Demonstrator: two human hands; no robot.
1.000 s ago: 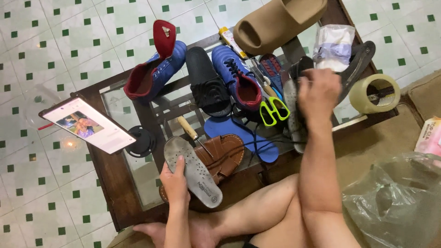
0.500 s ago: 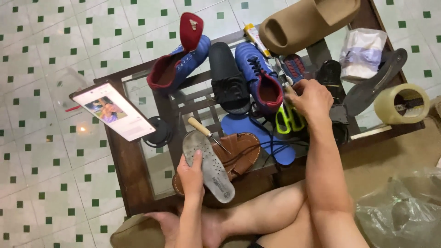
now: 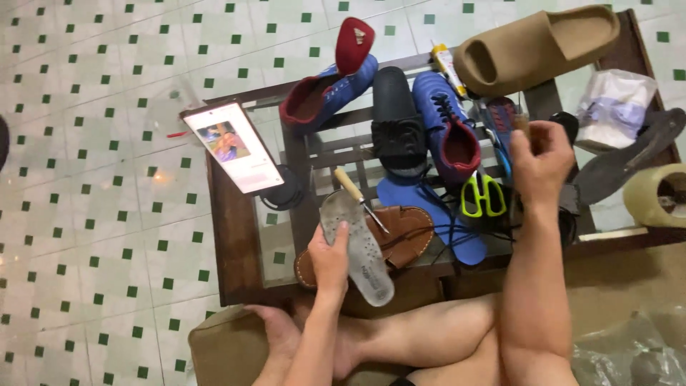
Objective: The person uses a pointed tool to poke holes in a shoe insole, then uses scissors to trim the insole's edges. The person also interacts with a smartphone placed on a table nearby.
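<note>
My left hand (image 3: 329,260) grips a grey perforated insole (image 3: 359,246) over a brown leather sandal (image 3: 400,236) at the near edge of a low glass-topped table (image 3: 236,243). My right hand (image 3: 541,163) is raised above the table's right part, fingers closed around a small brown object (image 3: 521,126) that is mostly hidden. Below it lie green-handled scissors (image 3: 481,194) and a blue insole (image 3: 432,214). A wooden-handled awl (image 3: 355,193) rests beside the grey insole.
Blue football boots (image 3: 325,89) (image 3: 446,129), a black slide (image 3: 397,121), a tan foam slide (image 3: 536,46), a glue tube (image 3: 447,66), a dark insole (image 3: 625,161), a tape roll (image 3: 654,194) and a white bag (image 3: 616,100) crowd the table. A phone (image 3: 232,145) stands at its left.
My right hand has lifted from the clutter by the scissors, now holding a small brown object. The left hand keeps hold of the grey insole. The camera has shifted.
</note>
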